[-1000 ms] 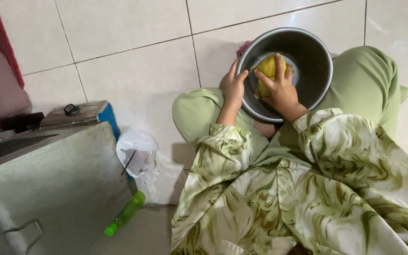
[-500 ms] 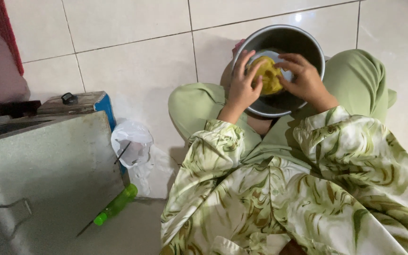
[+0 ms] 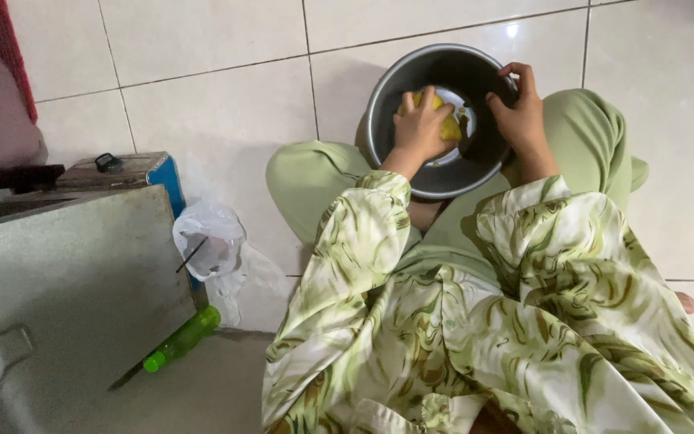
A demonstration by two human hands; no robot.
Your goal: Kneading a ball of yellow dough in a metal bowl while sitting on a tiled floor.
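A round metal bowl [image 3: 385, 88] rests tilted in my lap, between my knees in green trousers. My left hand [image 3: 419, 127] reaches inside it and presses a yellow sponge-like lump [image 3: 450, 128] against the bowl's bottom, fingers wrapped over the lump. My right hand [image 3: 521, 112] grips the bowl's right rim, with fingers curled over the edge. Both arms are in wide green patterned sleeves. Most of the yellow lump is hidden under my left hand.
To the left stands a grey metal box [image 3: 66, 273] with a wire handle. A green-handled knife [image 3: 177, 344] leans at its foot, beside a crumpled white plastic bag [image 3: 209, 239]. Behind lies a worn wooden box with a blue side [image 3: 126, 170]. White floor tiles surround me.
The yellow lump passed from my right hand to my left. My right hand moved out to the bowl's right rim, and my left hand left the rim and went inside.
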